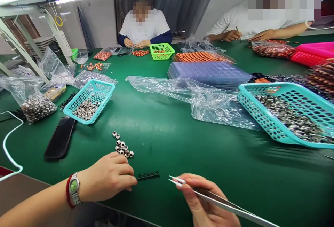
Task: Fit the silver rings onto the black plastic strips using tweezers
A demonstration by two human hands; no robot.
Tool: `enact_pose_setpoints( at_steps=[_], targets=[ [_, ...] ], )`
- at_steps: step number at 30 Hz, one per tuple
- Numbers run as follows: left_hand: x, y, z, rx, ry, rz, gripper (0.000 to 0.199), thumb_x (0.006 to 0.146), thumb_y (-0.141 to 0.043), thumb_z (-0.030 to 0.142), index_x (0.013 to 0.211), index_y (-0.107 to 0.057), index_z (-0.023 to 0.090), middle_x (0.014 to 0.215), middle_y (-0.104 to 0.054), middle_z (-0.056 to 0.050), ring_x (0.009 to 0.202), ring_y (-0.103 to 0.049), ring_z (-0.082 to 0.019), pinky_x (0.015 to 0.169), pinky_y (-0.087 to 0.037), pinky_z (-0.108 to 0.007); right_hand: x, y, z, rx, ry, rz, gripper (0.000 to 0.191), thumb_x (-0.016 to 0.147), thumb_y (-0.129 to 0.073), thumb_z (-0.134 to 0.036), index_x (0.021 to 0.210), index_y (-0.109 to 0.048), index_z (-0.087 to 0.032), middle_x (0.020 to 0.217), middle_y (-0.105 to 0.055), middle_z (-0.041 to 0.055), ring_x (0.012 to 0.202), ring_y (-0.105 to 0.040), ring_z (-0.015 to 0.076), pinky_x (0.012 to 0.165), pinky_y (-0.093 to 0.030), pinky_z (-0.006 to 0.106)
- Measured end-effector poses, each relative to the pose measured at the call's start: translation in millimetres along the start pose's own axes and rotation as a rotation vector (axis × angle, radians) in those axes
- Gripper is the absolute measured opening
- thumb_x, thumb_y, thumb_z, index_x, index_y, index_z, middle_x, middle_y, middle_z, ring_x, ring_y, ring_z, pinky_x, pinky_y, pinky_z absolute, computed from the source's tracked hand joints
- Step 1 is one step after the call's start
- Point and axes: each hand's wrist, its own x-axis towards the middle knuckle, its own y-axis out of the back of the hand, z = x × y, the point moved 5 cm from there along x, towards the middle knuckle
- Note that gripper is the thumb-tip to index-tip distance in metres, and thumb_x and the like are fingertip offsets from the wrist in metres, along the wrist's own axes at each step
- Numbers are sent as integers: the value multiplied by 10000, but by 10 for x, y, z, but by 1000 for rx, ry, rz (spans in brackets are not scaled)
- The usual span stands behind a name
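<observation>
My left hand (pixel 109 174) rests low over the green table, its fingers curled around one end of a thin black strip with short pegs (pixel 148 175). The strip's free end points toward my right hand (pixel 203 199). That hand is closed on a pair of metal tweezers with white tips (pixel 180 181). The two tips stand slightly apart, a short way right of the strip, with nothing between them. Just beyond my left fingers lies a small pile of silvery ring-like pieces (pixel 122 147).
Turquoise baskets of metal pieces stand at left (pixel 68 110) and right (pixel 279 136). A black phone (pixel 59 138) lies at left. Plastic film (pixel 208 98) and stacked clear trays (pixel 206 72) are mid-table. Two people (pixel 146 25) work across the table; a green basket (pixel 161 53) stands there.
</observation>
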Motion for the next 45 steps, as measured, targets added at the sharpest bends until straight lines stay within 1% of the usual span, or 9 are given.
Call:
enact_pose_setpoints(
  at_steps=[5,8,13,18,21,24,30,36,45],
  targets=[
    [-203,-36,-17,-79,105,-14,216,1038,-557,50,1063,-706,205,985,-822,-12,841,-686,-181,769,-444,-341,30,-328,-89,-85,9,-189,127,1014,-692,-405,1014,-756,-295,942,-773,10,777,-773,122,711,-617,155],
    [-193,-10,-123,-109,180,59,191,1046,-586,76,1087,-719,208,999,-816,-15,866,-709,-175,791,-473,-332,-43,-416,-116,-119,-72,-153,255,991,-697,-526,956,-759,-281,897,-757,18,734,-734,137,677,-605,181],
    [63,-68,-362,96,337,98,138,961,-800,163,1097,-778,180,966,-760,-54,863,-680,-228,824,-533,-369,-152,-315,-90,-167,-224,64,414,903,-734,-689,883,-743,-275,859,-730,15,726,-688,157,677,-584,219],
    [244,-122,-491,95,354,60,101,894,-869,136,857,-789,186,901,-709,-47,787,-642,-215,804,-549,-374,-179,-160,28,-263,-204,-7,380,897,-762,-626,865,-749,-248,802,-754,35,671,-744,180,626,-599,238],
    [227,-76,-385,52,334,94,62,937,-821,135,924,-777,177,939,-741,-53,818,-665,-214,826,-560,-369,-215,-146,-5,-318,-174,8,379,941,-720,-612,823,-719,-252,741,-704,2,617,-679,146,591,-551,228],
    [173,-41,-62,-112,245,204,18,1027,-721,178,1021,-733,166,993,-806,-55,876,-714,-208,854,-577,-346,-246,-201,-97,-336,-157,65,379,978,-687,-596,809,-687,-257,737,-660,-20,610,-603,130,630,-526,237],
    [64,-267,478,-270,185,281,116,1103,-574,187,1093,-689,187,1089,-871,-65,1082,-801,-232,983,-612,-339,-198,-239,-199,-360,18,-2,227,1005,-699,-425,847,-671,-264,731,-662,-35,555,-614,113,558,-529,211],
    [15,-415,436,-375,255,257,91,1078,-603,162,1114,-682,190,1126,-866,-85,1103,-809,-239,1046,-642,-347,-159,-213,-216,-421,182,-66,96,1008,-687,-264,917,-655,-266,773,-693,-32,599,-686,107,568,-557,179],
    [9,-440,363,-504,290,194,112,1032,-648,111,1101,-683,192,1172,-854,-75,1134,-798,-232,1089,-636,-351,-164,-238,-272,-240,277,-128,116,983,-698,-163,956,-703,-275,877,-757,4,767,-763,134,679,-618,194]
  ],
)
